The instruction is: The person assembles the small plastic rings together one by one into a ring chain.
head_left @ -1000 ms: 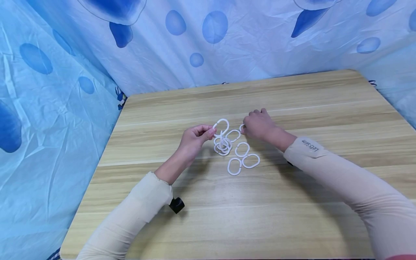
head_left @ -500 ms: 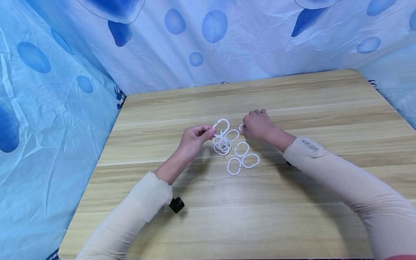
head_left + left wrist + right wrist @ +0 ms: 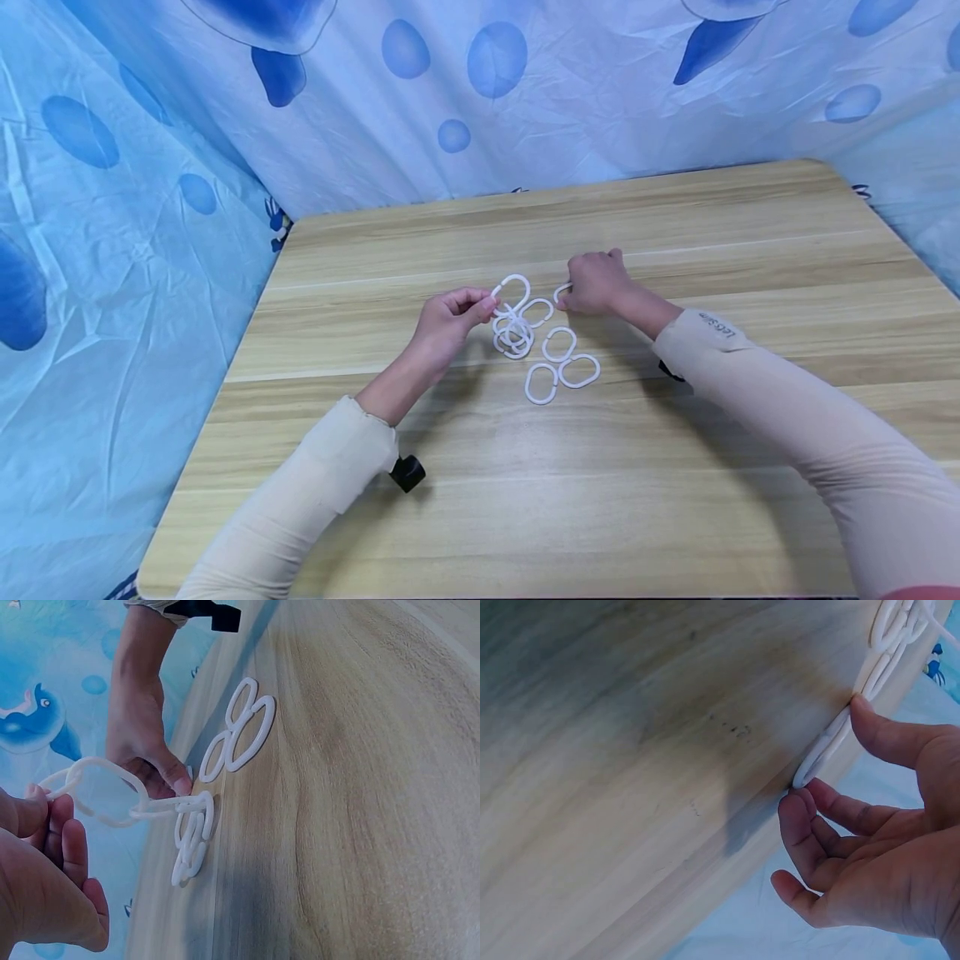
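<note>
My left hand (image 3: 446, 325) pinches the end of a chain of white oval plastic rings between thumb and index finger. In the left wrist view, the linked chain (image 3: 139, 787) slants from those fingertips down to a small heap (image 3: 206, 814) on the table. To the right of the heap, my right hand (image 3: 600, 283) is over a separate white ring (image 3: 557, 293), partly hidden by it. The right wrist view shows that ring (image 3: 817, 756) lying flat, held between the thumb at one end and the fingertips at the other.
Three loose white rings (image 3: 574, 344) lie close together on the wooden table (image 3: 675, 500), nearer to me than the heap. A blue patterned curtain (image 3: 600, 108) hangs behind the table and along its left side. A black wrist camera (image 3: 408, 472) sits below my left sleeve.
My right hand has turned slightly, with its fingers drawn in, and more of the ring beside its thumb shows. My left hand stays in place.
</note>
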A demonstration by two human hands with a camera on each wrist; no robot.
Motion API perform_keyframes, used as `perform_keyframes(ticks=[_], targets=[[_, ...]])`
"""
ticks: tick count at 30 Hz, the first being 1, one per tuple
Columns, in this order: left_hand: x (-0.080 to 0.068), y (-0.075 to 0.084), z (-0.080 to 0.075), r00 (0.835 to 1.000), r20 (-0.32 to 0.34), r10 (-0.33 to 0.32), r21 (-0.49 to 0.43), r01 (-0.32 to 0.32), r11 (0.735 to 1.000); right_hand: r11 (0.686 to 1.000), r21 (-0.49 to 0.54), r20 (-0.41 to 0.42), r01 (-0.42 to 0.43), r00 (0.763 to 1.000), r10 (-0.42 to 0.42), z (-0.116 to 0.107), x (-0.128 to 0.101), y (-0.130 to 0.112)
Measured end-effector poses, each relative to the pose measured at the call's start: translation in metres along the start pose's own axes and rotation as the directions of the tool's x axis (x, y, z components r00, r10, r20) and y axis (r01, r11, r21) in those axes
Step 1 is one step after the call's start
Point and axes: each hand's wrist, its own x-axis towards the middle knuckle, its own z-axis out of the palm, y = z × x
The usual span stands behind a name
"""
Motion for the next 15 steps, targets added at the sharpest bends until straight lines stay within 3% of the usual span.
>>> perform_keyframes(ticks=[15], targets=[[-0.0025,0.0017,0.0005,1.0,0.007,0.002,0.004,-0.002,1.0,0.998,0.007,-0.074,0.063,0.995,-0.062,0.0038,-0.0013,0.0055]])
